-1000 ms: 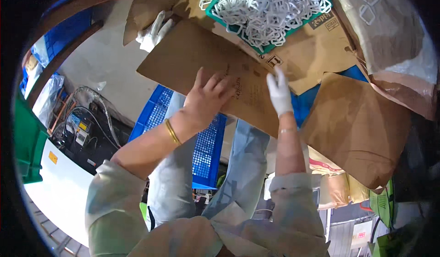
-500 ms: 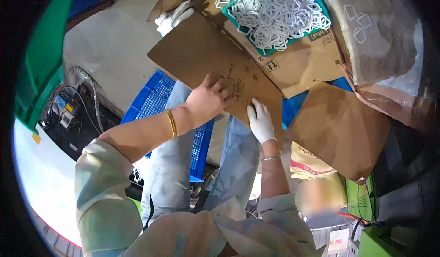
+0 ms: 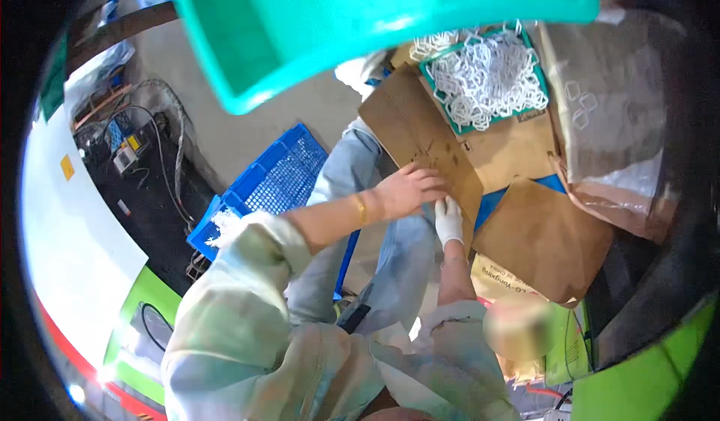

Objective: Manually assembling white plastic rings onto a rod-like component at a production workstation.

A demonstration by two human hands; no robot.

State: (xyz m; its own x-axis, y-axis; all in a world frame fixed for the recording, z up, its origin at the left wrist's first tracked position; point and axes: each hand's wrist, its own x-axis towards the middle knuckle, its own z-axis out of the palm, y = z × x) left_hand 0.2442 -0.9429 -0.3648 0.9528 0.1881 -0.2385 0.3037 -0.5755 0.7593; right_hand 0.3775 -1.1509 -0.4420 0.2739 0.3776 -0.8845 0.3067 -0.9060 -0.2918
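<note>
A brown cardboard flap (image 3: pixel 420 128) slants over my knees. My bare left hand (image 3: pixel 411 190), with a gold bangle at the wrist, lies on the flap near its lower edge, fingers stretched across it; its thumb is hidden. Just to the right, my right hand (image 3: pixel 449 222) in a white glove rests its fingertips on the flap's lower end. Beyond, on more cardboard (image 3: pixel 510 147), a green tray (image 3: pixel 480 128) is heaped with white plastic links (image 3: pixel 487 76). Another brown cardboard panel (image 3: pixel 544 237) slopes to the right of my hands.
A large green bin (image 3: pixel 375 23) spans the top of the view, its bearer out of sight. A blue mesh crate (image 3: pixel 274 173) stands left of my legs. Cables (image 3: pixel 161 151) lie at the left. Clear plastic sheeting (image 3: pixel 615 113) with several links hangs at the right.
The green bin has swung from the left edge across the top. My view has shifted. My left hand has slid down the flap toward the gloved right hand, its fingers straighter.
</note>
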